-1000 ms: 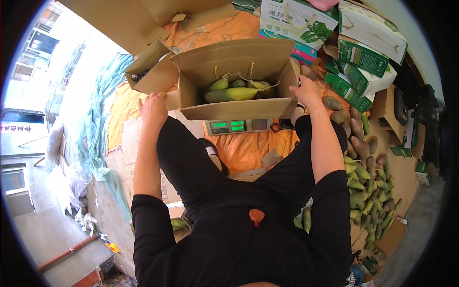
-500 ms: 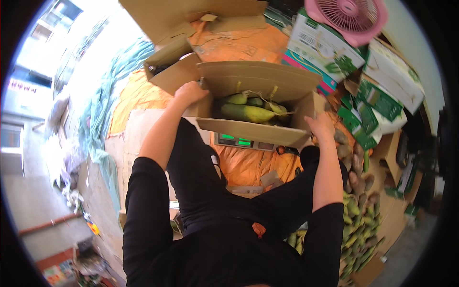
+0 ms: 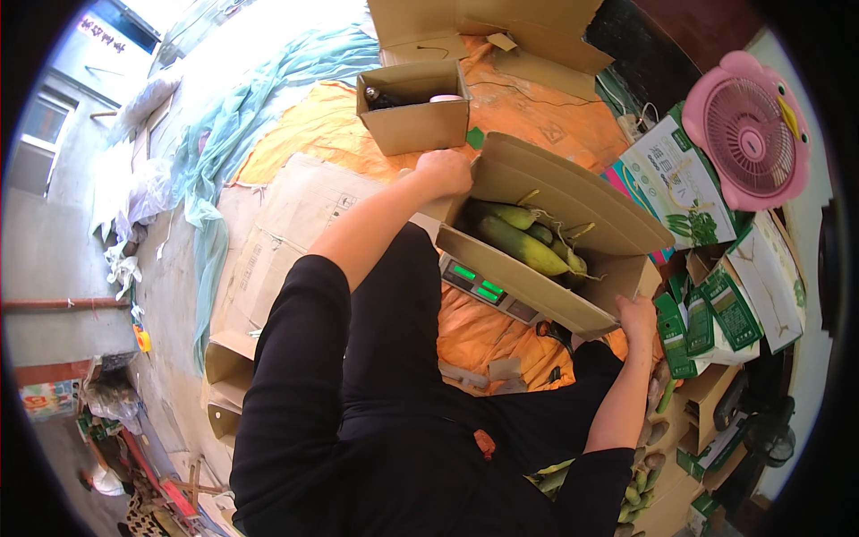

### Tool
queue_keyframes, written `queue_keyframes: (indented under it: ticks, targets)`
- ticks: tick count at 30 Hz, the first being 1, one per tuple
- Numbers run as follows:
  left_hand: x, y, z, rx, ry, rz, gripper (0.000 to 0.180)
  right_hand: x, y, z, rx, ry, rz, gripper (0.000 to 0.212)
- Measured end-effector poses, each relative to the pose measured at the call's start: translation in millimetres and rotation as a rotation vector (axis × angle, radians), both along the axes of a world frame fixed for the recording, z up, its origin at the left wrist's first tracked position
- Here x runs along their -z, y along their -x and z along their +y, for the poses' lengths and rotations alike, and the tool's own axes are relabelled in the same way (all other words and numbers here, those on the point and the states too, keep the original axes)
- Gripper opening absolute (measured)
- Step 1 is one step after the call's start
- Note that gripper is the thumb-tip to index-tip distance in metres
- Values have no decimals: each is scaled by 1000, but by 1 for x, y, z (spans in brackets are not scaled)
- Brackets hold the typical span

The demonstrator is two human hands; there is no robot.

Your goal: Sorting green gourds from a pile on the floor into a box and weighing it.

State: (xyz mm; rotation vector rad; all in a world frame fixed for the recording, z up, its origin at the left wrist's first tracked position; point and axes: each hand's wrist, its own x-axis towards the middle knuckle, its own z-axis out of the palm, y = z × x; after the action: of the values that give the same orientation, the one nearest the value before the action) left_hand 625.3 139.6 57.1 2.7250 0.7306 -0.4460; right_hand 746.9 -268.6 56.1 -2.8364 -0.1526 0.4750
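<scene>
An open cardboard box (image 3: 555,300) sits between my hands, over a scale (image 3: 483,288) with green lit displays. Several long green radishes (image 3: 528,243), with thin pale root tails, lie inside it. My left hand (image 3: 445,173) is closed on the left end of the box, its fingers partly hidden by the cardboard. At the opposite end, my right hand (image 3: 637,318) grips the wall near the front right corner. The box appears slanted, its right end nearer to me. How far it rests on the scale is hidden.
Beyond my left hand stands a smaller cardboard box (image 3: 416,125) with dark items inside. An orange sheet (image 3: 309,130) covers the floor. To the right are a pink fan (image 3: 750,134), a white printed carton (image 3: 676,183) and green packaging (image 3: 716,313). Corn-like green produce (image 3: 637,497) lies lower right.
The view has turned, so the surroundings appear shifted right and tilted clockwise. Both hands keep hold of the box. The gap between it and the smaller box looks wider.
</scene>
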Motion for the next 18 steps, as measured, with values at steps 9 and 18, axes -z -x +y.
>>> queue_keyframes:
  ticks: [9,18]
  targets:
    - [-28,15,57,-16,-27,-74,37,-19,-10,52,-135,-110,58,40]
    - [-56,136,149,-302,-129,-163,44,-65,4,199,-438,-73,-47,41]
